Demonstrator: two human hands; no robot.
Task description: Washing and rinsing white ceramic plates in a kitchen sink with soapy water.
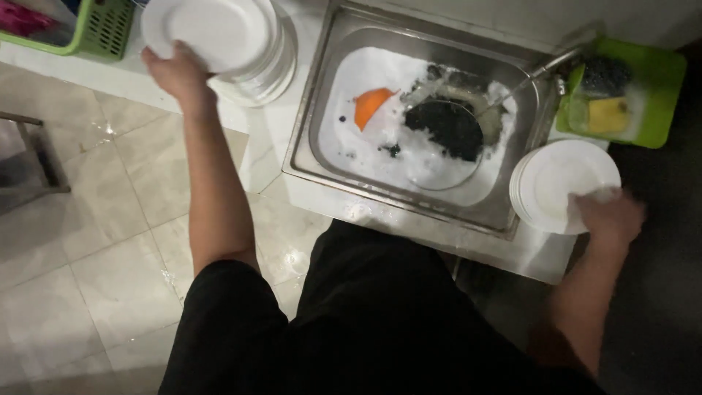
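Note:
My left hand (174,72) grips the near edge of the top white plate (212,31) on a stack of white plates (267,73) on the counter left of the sink. My right hand (608,213) is closed on the near rim of the top plate of a second white stack (556,179) at the sink's right. Between them lies a steel sink (307,124) full of soapy foam, with an orange piece (369,104), a dark patch and a clear glass bowl (446,157) in it.
A green tray (662,80) at the far right holds a yellow sponge (608,114) and a dark scrubber (604,74). A tap (550,64) reaches over the sink. A green basket (102,29) sits at top left. Wet floor tiles (95,241) lie below left.

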